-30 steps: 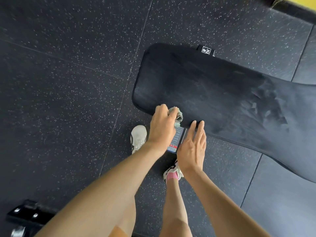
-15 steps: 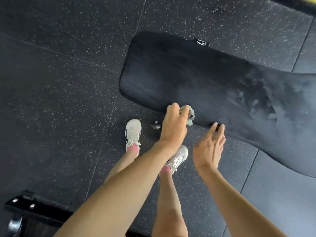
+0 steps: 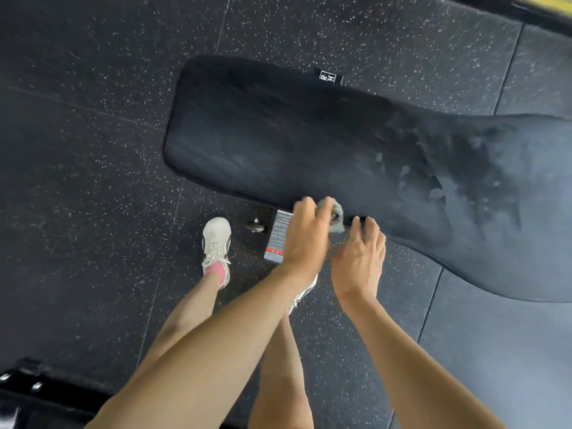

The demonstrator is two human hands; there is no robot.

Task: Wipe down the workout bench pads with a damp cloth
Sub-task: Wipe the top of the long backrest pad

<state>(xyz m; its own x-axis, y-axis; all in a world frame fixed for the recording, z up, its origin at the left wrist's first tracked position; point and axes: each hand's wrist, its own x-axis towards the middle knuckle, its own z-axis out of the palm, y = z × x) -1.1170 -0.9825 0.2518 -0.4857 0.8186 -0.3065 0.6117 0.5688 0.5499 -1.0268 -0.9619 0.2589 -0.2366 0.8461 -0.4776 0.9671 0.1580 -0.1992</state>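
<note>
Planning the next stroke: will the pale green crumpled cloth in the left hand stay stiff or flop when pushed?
Probably floppy: the pale green crumpled cloth is bunched in the left hand. Likely light: that hand alone holds it.

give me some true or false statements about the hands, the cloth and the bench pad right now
1. The left hand grips the cloth at the near edge of the bench pad. True.
2. The right hand holds a second cloth. False: it holds nothing, and its fingertips are at the pad's near edge beside the cloth.
3. The bench pad is red. False: it is black, with pale smears toward its right part.
4. A white shoe stands on the speckled floor to the left of both hands. True.
</note>
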